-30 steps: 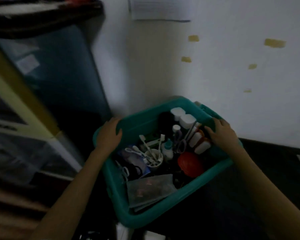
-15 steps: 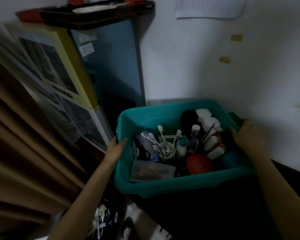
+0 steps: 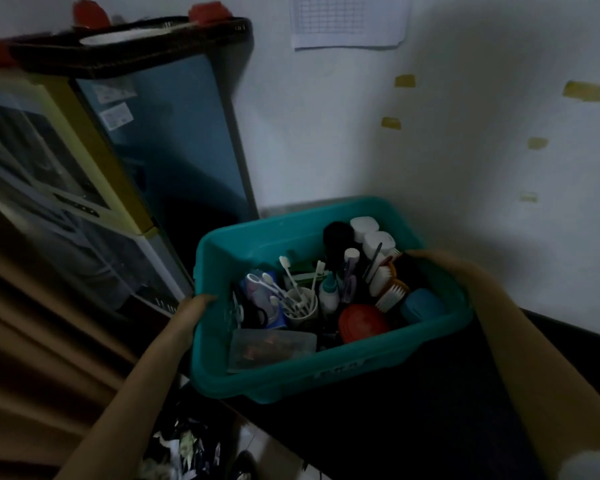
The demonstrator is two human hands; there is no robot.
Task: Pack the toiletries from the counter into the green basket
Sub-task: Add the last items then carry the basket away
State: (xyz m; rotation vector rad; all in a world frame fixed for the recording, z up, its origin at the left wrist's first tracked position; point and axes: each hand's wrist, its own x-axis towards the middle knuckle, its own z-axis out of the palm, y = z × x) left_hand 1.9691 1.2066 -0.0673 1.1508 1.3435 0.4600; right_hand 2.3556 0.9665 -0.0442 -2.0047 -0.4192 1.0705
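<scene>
The green basket [image 3: 326, 370] sits at the left end of the dark counter [image 3: 413, 410], overhanging its edge a little. It is full of toiletries: a white cup of toothbrushes [image 3: 300, 304], a small white bottle [image 3: 328, 296], a red round lid [image 3: 362, 322], white jars [image 3: 378, 239], brushes [image 3: 390, 292], a blue case [image 3: 421, 304] and a clear pouch [image 3: 271, 348]. My left hand [image 3: 191, 318] grips the basket's left rim. My right hand [image 3: 444, 268] grips the right rim, fingers over the edge.
A tall cabinet with a blue side panel [image 3: 174, 150] stands left of the counter, a dark tray [image 3: 132, 46] on top. The white wall [image 3: 482, 150] runs behind, with a paper sheet [image 3: 349, 20]. A brown curtain [image 3: 32, 358] hangs at far left. Clutter lies on the floor [image 3: 194, 448].
The basket has turned from a diagonal to nearly square with the counter edge and shifted in view. My hands moved along with its two side rims; the view swung toward the cabinet.
</scene>
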